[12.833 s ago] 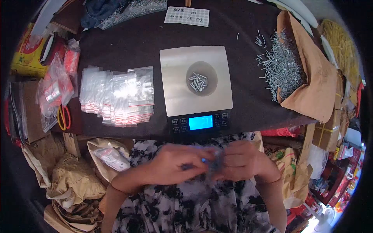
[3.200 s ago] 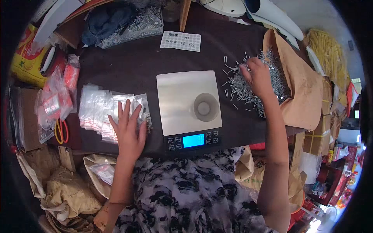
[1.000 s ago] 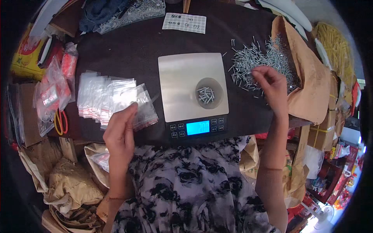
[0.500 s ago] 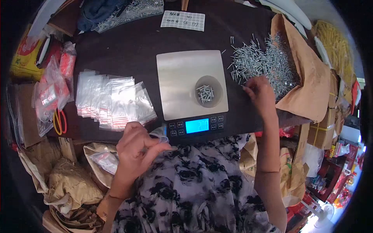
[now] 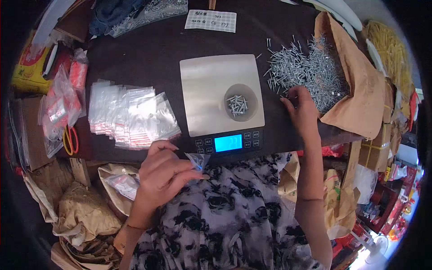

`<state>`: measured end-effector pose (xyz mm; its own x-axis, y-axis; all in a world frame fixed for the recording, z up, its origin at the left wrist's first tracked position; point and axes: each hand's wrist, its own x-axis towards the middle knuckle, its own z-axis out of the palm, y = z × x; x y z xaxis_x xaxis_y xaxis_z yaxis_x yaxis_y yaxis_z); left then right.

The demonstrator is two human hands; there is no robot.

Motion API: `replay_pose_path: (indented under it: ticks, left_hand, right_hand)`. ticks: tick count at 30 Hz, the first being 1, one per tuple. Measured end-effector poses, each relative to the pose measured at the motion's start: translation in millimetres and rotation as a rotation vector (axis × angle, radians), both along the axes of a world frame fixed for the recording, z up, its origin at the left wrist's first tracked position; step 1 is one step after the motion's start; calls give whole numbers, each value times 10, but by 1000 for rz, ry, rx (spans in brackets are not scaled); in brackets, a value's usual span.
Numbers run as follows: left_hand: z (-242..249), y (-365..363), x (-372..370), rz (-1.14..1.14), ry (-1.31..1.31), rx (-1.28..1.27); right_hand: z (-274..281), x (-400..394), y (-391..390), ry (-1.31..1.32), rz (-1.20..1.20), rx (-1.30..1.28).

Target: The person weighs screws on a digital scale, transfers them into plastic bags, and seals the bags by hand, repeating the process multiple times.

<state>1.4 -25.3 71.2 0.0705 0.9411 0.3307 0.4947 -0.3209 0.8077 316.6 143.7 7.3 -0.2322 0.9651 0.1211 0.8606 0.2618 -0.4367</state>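
Note:
My left hand (image 5: 162,173) pinches a small clear plastic bag (image 5: 198,161) between thumb and fingers, just in front of the digital scale (image 5: 204,96). On the scale's metal plate stands a small round dish (image 5: 249,114) with a heap of screws (image 5: 237,105) in it. The blue display (image 5: 228,143) is lit, its digits hard to read. My right hand (image 5: 301,105) is at the near edge of the pile of loose silver screws (image 5: 301,67), thumb and fingers apart. Nothing shows between them.
Flat zip bags (image 5: 139,114) lie overlapping left of the scale. An open brown paper bag (image 5: 353,90) borders the screw pile on the right. A handwritten label (image 5: 210,21) and a clear bag of screws (image 5: 155,15) lie at the back. Orange-handled scissors (image 5: 70,141) are far left.
The dish's screw heap looks about the same, while the display reading has changed. The small bag in my left hand has shifted slightly right and opened out. My right hand's thumb and fingers have spread slightly.

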Motion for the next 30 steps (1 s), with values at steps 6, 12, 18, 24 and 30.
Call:
replay_pose_path:
  ticks: [6, 12, 18, 24, 30]
  left_hand:
    - [-1, 1, 2, -13, 1, -4]
    - [-19, -7, 0, -13, 5, 6]
    - [-10, 10, 3, -20, 18, 9]
    - [-21, 13, -1, -34, 17, -5]
    - [-47, 13, 58, -98, -5, -30]
  right_hand:
    - [39, -6, 1, -58, -28, -23]
    - [31, 37, 18, -133, 13, 18]
    - [92, 82, 4, -78, 33, -4]
    - [190, 87, -12, 185, -50, -116]
    - [349, -130, -153, 752, 146, -313]
